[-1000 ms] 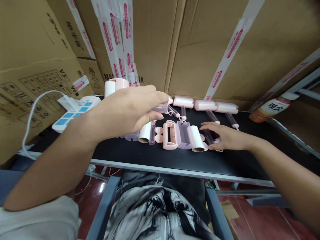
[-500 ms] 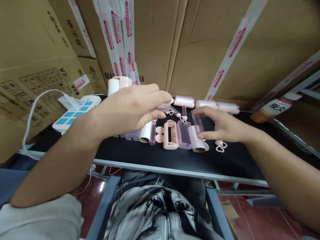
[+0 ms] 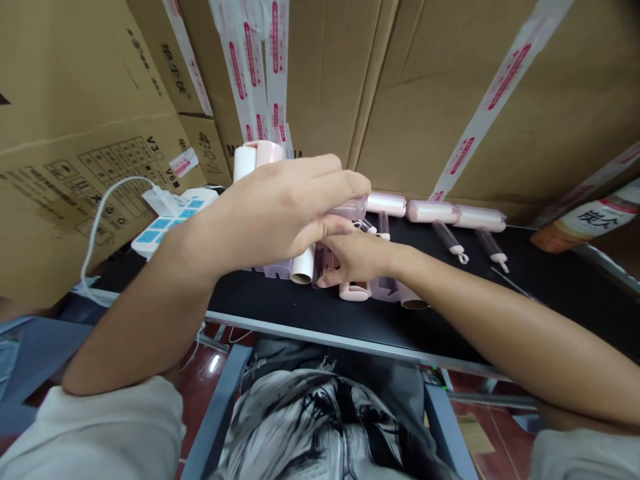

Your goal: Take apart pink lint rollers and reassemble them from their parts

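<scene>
My left hand (image 3: pixel 300 203) is closed around a clear pinkish plastic tube (image 3: pixel 353 209), held above the table. Below and to its right, my right hand (image 3: pixel 355 257) reaches across with thumb and fingers closed on another clear pinkish tube (image 3: pixel 317 265) that stands beside a white paper roll (image 3: pixel 302 268). Partly covered by the right hand and forearm are a pink plastic holder (image 3: pixel 355 291), a clear purple case (image 3: pixel 387 291) and a second roll (image 3: pixel 415 303). Small pink-capped handles (image 3: pixel 367 227) lie behind the right hand.
Pink-and-white rollers (image 3: pixel 433 212) line the back by the cardboard wall, with clear handles (image 3: pixel 450 241) in front of them. A white roller (image 3: pixel 245 162) stands behind my left wrist. A power strip (image 3: pixel 173 223) is at left, a drink bottle (image 3: pixel 585 220) at right.
My right hand has moved left from the clear tube by the right-hand roll to the tube by the left-hand roll. My left hand keeps its tube. The view has shifted slightly.
</scene>
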Demonstrator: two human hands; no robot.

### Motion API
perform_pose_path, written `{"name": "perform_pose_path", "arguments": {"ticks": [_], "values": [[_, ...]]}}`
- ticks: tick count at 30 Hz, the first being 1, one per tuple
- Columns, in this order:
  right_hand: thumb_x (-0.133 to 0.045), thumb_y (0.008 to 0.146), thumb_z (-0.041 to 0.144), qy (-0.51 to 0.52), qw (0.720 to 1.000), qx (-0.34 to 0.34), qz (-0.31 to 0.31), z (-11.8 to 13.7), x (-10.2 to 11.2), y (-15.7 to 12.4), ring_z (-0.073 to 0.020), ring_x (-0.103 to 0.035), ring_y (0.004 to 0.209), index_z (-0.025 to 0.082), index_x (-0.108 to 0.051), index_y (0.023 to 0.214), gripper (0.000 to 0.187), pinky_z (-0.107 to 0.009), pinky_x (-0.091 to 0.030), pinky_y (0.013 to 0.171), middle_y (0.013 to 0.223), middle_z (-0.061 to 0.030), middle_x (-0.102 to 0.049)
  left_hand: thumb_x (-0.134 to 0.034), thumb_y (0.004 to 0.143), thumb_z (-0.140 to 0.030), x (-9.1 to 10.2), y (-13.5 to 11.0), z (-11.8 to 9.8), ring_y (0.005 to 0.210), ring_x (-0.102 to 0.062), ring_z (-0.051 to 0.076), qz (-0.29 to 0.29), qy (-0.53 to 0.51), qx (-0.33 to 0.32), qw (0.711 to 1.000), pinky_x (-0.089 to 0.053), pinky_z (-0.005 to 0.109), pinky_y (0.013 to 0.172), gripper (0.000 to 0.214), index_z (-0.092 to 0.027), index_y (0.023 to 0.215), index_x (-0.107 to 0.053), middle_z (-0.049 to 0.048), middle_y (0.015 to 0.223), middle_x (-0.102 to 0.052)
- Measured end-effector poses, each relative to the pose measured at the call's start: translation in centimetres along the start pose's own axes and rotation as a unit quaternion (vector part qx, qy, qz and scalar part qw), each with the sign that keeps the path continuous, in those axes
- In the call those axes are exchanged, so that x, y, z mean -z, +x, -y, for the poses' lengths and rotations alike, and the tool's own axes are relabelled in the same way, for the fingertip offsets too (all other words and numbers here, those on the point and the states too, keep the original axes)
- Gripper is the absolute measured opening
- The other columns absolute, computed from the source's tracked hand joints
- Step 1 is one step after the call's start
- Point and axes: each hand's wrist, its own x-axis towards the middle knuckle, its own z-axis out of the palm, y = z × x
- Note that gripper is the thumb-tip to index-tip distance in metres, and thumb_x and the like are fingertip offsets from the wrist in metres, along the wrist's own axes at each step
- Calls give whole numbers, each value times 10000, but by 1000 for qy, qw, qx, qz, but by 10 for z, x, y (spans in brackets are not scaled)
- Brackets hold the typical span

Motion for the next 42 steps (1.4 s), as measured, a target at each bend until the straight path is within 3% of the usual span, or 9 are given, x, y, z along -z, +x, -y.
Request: {"name": "perform_pose_path", "arguments": {"ticks": [9,12,15,21,25,29,34,39,42], "values": [[-828,868,577,171,979,55,-98,-21,11,-18,-382,-676,1219,212,-688,1344,616,-520,-554,1037,1319,-153,-723,-558,1065,-328,-9,0,1,1053,-680,265,7,-22,-41,999,-542,394,924,306,-277,1321,-717,107,1161,-703],[-709,986,545,385,903,66,-182,-29,29,-46,-293,-709,1129,249,-712,1296,429,-442,-583,989,1203,-86,-763,-585,1061,-322,-21,8,-6,1050,-659,263,16,-21,-82,996,-537,394,918,293,-255,1303,-737,124,1154,-683],[-672,979,694,566,810,71,-137,-28,33,-75,-224,-719,882,249,-722,1270,534,-378,-621,823,1011,-49,-770,-558,1070,-273,-45,26,-15,1051,-648,252,21,-29,-143,989,-525,387,911,284,-263,1291,-737,125,1152,-690],[-671,864,876,658,745,76,-83,-25,7,-99,-202,-721,747,199,-776,1004,699,-308,-605,647,834,-60,-757,-465,1131,-429,-96,69,-24,1053,-652,255,-22,22,-235,972,-480,421,937,326,-220,1071,-707,113,1077,-750],[-843,886,632,692,703,52,-155,-37,-2,-104,-167,-680,685,193,-783,1012,460,-294,-589,618,769,-17,-728,-468,1097,-643,-94,72,-21,1298,-613,271,-78,75,-182,977,-415,496,1143,448,-271,1159,-709,78,1305,-753],[-873,898,448,694,685,-3,-221,-49,-3,-112,-150,-683,699,225,-775,1258,435,-305,-582,641,1021,-53,-818,-567,1008,-725,-81,56,-6,1517,-474,354,-200,55,39,977,-365,597,1238,621,-256,1414,-605,178,1607,-562],[-890,862,408,677,714,15,-177,-54,0,-114,-160,-711,749,220,-744,1285,486,-319,-598,710,1123,-77,-819,-631,947,-746,-103,45,11,1183,-702,295,-128,-256,81,955,-578,444,987,751,-181,1431,-529,180,1339,-715],[-755,972,579,557,830,4,-2,-44,16,-108,-118,-617,575,176,-699,1172,454,-244,-469,510,943,-54,-773,-870,755,-689,-117,46,6,1000,-701,258,-112,-398,74,908,-579,385,877,747,-162,1243,-665,121,1143,-759],[-642,1027,644,435,899,19,-34,-35,23,-103,-105,-496,552,142,-718,1151,522,-259,-410,535,787,-6,-682,-928,725,-585,-113,45,4,994,-689,245,-127,-460,111,872,-567,360,877,703,-139,1215,-694,113,1130,-756]]}}
